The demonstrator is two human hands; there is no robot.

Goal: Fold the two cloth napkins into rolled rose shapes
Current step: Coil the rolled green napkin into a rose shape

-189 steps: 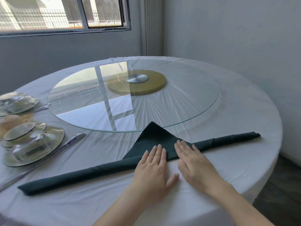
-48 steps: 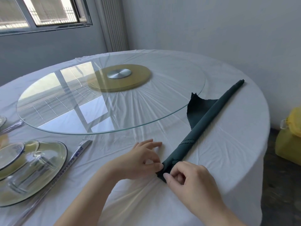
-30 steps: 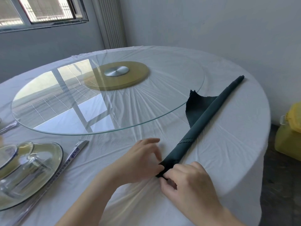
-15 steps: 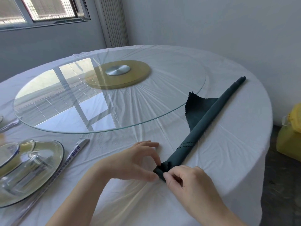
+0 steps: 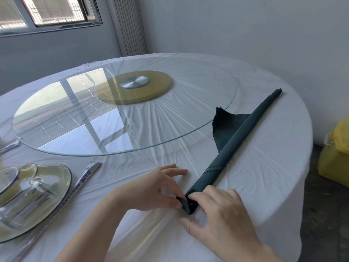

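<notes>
Fingertips of my right hand (image 5: pixel 224 222) curl down onto the near end of the dark green napkin (image 5: pixel 245 132), thumb resting on the white tablecloth (image 5: pixel 255 186); my left hand (image 5: pixel 158 188) pinches that same small coil from the other side with thumb and bent fingers, forefinger stretched out beside the roll; the coil lies near the table's front edge; from it the napkin runs as a tight roll away to the right, a loose triangular flap spreading from its left side to the rim of the glass turntable (image 5: pixel 151 129); clear glass dishes (image 5: pixel 28 195) and a wrapped chopstick sleeve (image 5: pixel 85 178) sit at my left; a yellow bag (image 5: pixel 340 133) stands on the floor at right.
</notes>
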